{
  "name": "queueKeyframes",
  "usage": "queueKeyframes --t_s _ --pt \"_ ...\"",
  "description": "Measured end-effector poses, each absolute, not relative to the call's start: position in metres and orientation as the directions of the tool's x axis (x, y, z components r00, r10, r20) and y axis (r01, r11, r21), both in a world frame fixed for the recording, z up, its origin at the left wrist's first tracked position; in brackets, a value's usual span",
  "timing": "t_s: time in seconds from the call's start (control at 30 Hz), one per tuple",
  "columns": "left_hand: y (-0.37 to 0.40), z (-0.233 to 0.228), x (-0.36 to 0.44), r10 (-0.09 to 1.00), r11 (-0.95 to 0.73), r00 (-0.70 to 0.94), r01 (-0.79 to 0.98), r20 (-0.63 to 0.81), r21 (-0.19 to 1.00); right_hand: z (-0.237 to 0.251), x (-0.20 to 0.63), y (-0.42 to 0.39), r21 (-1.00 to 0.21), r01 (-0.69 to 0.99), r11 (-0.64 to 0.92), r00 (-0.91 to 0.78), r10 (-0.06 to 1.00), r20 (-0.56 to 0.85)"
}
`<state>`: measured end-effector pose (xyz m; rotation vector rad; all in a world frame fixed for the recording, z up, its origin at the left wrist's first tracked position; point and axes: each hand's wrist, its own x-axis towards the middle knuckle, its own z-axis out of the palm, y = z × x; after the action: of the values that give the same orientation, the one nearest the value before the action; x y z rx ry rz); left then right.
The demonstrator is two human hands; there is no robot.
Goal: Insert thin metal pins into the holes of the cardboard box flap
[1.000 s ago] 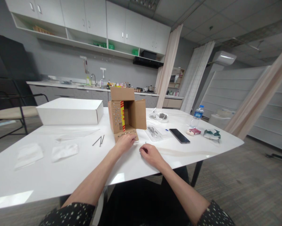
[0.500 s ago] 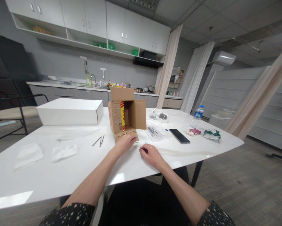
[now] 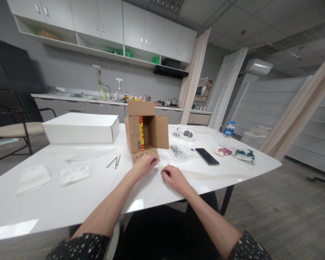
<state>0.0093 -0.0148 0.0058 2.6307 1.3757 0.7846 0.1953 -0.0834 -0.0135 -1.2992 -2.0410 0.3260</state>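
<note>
An open brown cardboard box [image 3: 147, 130] lies on its side on the white table [image 3: 70, 202], its lower flap [image 3: 144, 156] studded with a row of small metal pieces. My left hand [image 3: 144, 164] rests on the near edge of that flap, fingers bent. A little to the right, my right hand [image 3: 172, 177] sits on the table with fingers pinched on a thin upright nail [image 3: 168, 165].
Loose nails [image 3: 114, 162] and two white cloths [image 3: 74, 174] lie to the left. A white flat box [image 3: 81, 127] stands behind them. To the right are a clear packet of tools [image 3: 178, 151], a black phone [image 3: 206, 156], a water bottle [image 3: 227, 133] and a chair [image 3: 13, 126] at far left.
</note>
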Motion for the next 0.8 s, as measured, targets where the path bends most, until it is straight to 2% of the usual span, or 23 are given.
queueKeyframes --t_s 0.27,0.53,0.8 --pt "-0.022 0.012 0.008 0.777 -0.607 0.474 0.739 0.416 0.292 -0.014 0.196 -0.083 -0.539 0.699 0.469 -0.268 0.872 0.411" --pt "-0.029 0.015 0.005 0.798 -0.596 0.523 0.756 0.299 0.27 -0.012 0.195 -0.086 -0.532 0.709 0.463 -0.263 0.874 0.409" --pt "-0.03 0.017 0.003 0.8 -0.594 0.519 0.756 0.3 0.274 -0.012 0.195 -0.087 -0.524 0.714 0.464 -0.265 0.873 0.41"
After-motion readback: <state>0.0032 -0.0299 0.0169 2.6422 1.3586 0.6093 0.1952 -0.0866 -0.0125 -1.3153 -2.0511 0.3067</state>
